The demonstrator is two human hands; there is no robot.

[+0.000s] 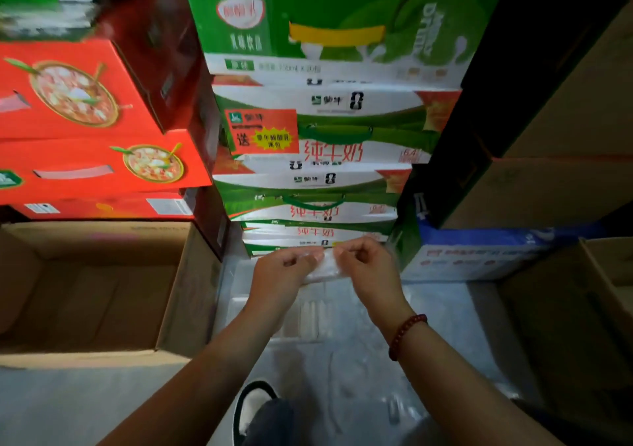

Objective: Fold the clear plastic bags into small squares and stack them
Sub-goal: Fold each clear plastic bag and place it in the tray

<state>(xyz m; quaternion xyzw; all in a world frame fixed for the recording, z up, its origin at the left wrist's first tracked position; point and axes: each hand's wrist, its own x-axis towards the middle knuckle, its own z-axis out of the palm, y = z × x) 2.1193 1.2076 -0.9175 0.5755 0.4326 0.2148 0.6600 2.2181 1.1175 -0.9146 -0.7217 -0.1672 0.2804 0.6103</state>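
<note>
1. As both hands work in the head view, the left hand (286, 267) and right hand (364, 260) each pinch the clear plastic bag (325, 269) at 12 o'clock, probably to align its edges.
2. More bags (342, 342) lie below on the floor.

Both forearms reach forward, bare, converging at centre. Left hand (286, 267) knuckles up, fingers curled, thumb and forefinger pinching the clear plastic bag (325, 267) at its left edge. Right hand (364, 264) mirrors it just beside, fingers curled, pinching the right edge. Right wrist carries a red bead bracelet (406, 336).
</note>
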